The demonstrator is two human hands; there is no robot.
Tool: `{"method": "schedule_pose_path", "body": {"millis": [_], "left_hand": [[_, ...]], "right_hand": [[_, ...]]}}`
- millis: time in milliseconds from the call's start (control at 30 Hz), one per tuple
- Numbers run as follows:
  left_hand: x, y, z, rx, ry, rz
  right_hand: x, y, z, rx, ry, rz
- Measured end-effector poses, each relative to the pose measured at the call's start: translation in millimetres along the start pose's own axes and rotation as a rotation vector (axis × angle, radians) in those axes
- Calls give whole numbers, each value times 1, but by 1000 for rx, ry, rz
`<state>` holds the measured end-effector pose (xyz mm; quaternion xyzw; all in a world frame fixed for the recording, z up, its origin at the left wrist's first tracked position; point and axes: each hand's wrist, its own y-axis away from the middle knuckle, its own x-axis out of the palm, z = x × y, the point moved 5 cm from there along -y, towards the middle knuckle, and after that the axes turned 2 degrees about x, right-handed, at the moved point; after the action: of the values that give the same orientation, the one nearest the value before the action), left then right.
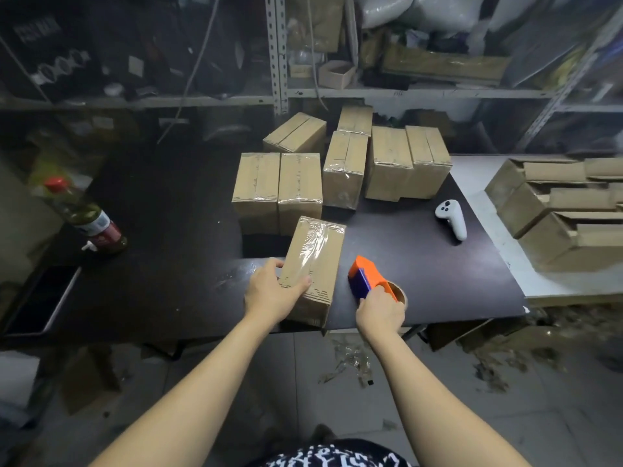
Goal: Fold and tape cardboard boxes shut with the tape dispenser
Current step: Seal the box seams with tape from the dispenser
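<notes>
A closed cardboard box (318, 254) with clear tape along its top lies near the front edge of the dark table (175, 230). My left hand (269, 291) grips its near left corner, thumb on top and fingers down the side. To the right of the box, my right hand (379, 310) holds the orange and blue tape dispenser (365, 276), which rests on the table with its tape roll (397, 293) beside my fingers. Several taped boxes (344, 166) stand grouped behind.
A white handheld controller (451, 217) lies at the right of the table. A bottle with a red cap (84, 217) stands at the left. Open, untaped boxes (559, 210) are stacked on a light table at right. Shelving rises behind; scraps litter the floor.
</notes>
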<state>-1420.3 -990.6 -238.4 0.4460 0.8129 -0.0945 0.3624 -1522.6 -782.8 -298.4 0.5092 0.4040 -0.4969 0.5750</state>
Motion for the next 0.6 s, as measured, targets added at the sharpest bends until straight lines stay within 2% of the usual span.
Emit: {"method": "schedule_pose_path", "body": {"millis": [100,233,300,367,467,600], "left_hand": [[1,5,-6,6,-27,-18],[-7,5,-20,76,-97,-73],[-19,3,-35,163,-5,-145],[-32,-1,-53,208,195,-144],[-48,-1,-81,226,513,44],[-63,0,-92,213,572,280]], "right_hand": [[-17,-2,-1,42,-142,-4],[-52,0,-10,44,-504,-59],[-70,8,-12,-32,-666,-115],[-85,21,-8,-140,-776,-153],[-95,37,4,-344,-947,-71],[-96,53,17,-577,-1043,127]]}}
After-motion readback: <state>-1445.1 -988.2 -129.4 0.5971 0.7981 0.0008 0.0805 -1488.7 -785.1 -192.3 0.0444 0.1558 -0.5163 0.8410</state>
